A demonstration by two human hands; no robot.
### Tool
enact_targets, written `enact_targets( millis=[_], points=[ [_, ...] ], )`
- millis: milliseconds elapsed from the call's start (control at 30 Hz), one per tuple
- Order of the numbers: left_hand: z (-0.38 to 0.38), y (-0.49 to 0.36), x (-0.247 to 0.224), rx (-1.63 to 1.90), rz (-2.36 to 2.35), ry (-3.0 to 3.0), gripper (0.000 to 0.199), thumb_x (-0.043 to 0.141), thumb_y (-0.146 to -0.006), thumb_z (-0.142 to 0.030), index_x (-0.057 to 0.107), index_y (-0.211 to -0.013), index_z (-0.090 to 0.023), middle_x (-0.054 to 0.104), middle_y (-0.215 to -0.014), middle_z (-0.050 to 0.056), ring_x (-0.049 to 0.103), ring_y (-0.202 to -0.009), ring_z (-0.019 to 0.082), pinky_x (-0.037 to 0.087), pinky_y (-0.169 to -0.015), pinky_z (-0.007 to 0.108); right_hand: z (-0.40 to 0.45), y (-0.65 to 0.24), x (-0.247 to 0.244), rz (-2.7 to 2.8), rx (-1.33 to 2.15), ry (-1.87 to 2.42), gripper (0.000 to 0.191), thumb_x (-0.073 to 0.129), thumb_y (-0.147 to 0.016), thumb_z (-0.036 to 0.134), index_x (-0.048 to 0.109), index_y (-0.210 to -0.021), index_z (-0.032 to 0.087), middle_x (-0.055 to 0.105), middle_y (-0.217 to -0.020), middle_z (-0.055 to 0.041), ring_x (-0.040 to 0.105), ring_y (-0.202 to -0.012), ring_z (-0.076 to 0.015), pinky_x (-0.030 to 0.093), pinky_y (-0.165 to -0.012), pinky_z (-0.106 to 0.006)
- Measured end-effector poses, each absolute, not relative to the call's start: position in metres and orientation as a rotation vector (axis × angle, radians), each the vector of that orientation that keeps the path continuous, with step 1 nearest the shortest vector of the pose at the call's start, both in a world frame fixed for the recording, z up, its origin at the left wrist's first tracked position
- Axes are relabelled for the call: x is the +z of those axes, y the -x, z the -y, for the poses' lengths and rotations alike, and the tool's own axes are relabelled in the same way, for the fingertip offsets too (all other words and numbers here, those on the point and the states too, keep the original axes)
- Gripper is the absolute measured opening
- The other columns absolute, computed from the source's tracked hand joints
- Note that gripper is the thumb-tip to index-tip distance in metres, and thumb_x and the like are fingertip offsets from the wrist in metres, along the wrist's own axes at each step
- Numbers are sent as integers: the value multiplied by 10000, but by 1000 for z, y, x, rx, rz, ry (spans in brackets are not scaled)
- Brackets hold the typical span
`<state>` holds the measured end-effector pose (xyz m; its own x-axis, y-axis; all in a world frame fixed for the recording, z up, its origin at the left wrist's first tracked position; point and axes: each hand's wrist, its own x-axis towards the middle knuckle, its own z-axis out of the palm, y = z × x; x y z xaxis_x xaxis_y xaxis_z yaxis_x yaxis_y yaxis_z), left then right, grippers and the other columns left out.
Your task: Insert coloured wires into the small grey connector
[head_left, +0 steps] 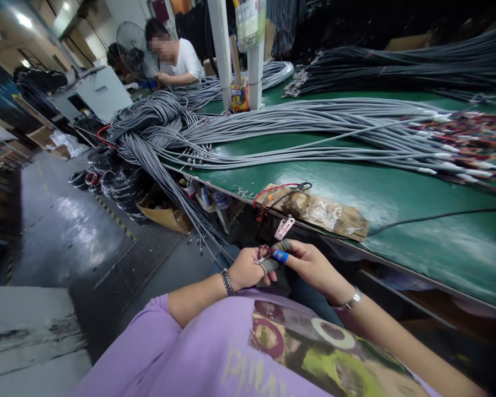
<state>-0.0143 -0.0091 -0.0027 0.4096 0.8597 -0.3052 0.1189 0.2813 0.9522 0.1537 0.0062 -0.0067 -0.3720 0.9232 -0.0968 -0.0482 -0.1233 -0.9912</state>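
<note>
L hand (246, 270) has its fingers clamped on a bunch of thin reddish wires (263, 252), held in front of the torso, just off the near edge of the green desk (421, 237). R hand (312, 264), w/ a blue wrap (280, 256) on one finger, is right beside the wires, but can't tell if its fingers grip any. Pink clip (284, 227) sits just beyond, nr the wooden board (334, 214); grey cables (182, 193) hang over the desk edge, L side.
</note>
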Motion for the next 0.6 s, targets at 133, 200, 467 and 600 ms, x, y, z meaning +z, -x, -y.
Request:
enact_targets(
  millis=[133, 200, 467, 600],
  points=[
    [7, 14, -8, 831, -1109, -1155, 500, 611, -731, -605, 563, -572, -133, 586, -504, 32, 499, -379, 81, 297, -376, 187, -8, -159, -19, 1143, 1666, 1077, 389, 735, -694, 550, 690, -828, 188, 655, -756, -28, 573, -674, -149, 478, -662, -294],
    [7, 13, -13, 894, -1123, -1146, 531, 592, -746, -625, 577, -566, -125, 591, -504, 42, 508, -386, 84, 293, -381, 190, -5, -157, -23, 1069, 1741, 1066, 402, 761, -669, 537, 672, -839, 184, 639, -750, -23, 559, -651, -137, 474, -645, -295],
    [10, 13, -12, 793, -1022, -1207, 519, 635, -717, -632, 617, -637, -119, 624, -561, 43, 561, -453, 100, 374, -438, 198, 3, -144, -13, 1140, 1601, 1080, 370, 774, -653, 518, 622, -688, 182, 589, -611, -1, 496, -565, -129, 403, -576, -284],
    [13, 14, -12, 791, -1023, -1248, 490, 653, -720, -605, 620, -656, -120, 610, -545, 31, 542, -448, 92, 396, -458, 204, -1, -145, -9, 1206, 1616, 1103, 411, 776, -627, 552, 615, -666, 176, 582, -568, -1, 482, -540, -128, 388, -557, -281]
  ],
)
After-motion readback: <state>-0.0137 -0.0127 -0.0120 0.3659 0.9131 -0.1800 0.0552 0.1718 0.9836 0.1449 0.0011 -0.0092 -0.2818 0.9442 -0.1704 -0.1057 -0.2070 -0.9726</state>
